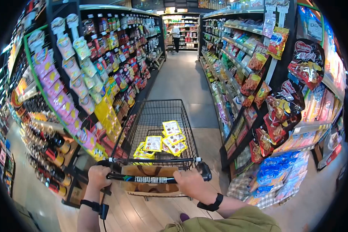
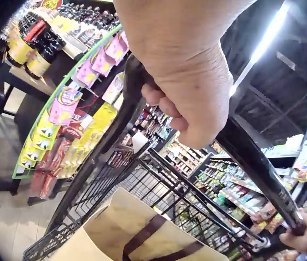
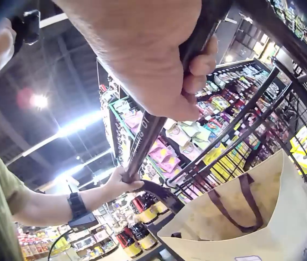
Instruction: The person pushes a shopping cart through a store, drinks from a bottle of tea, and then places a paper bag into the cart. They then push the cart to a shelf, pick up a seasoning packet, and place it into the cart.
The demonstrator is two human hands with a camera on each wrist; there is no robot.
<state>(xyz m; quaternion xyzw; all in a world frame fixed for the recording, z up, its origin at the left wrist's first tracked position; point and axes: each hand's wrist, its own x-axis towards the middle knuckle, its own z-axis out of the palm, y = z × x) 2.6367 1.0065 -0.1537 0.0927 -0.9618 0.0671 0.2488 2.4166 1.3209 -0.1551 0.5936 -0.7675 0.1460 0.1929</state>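
Both hands grip the black handle [image 1: 143,179] of a wire shopping cart [image 1: 143,116]. The left hand [image 1: 99,177] is curled round the handle's left end; in the left wrist view its fingers [image 2: 167,106] wrap the bar. Toward the right end, the right hand [image 1: 189,181] holds the same bar, its fingers [image 3: 199,70] curled beneath in the right wrist view. Several yellow-and-white packets [image 1: 154,144] lie in the cart's basket. A tan paper bag [image 3: 273,217] with dark brown handles hangs open just below the cart handle, on the near side of the basket.
Shelves of packaged snacks [image 1: 116,46] line the aisle on the left, with bottles [image 1: 58,145] nearer. Hanging snack bags [image 1: 276,112] and blue packs [image 1: 276,166] stand close on the right. The grey aisle floor [image 1: 174,85] runs ahead to a distant person [image 1: 176,34].
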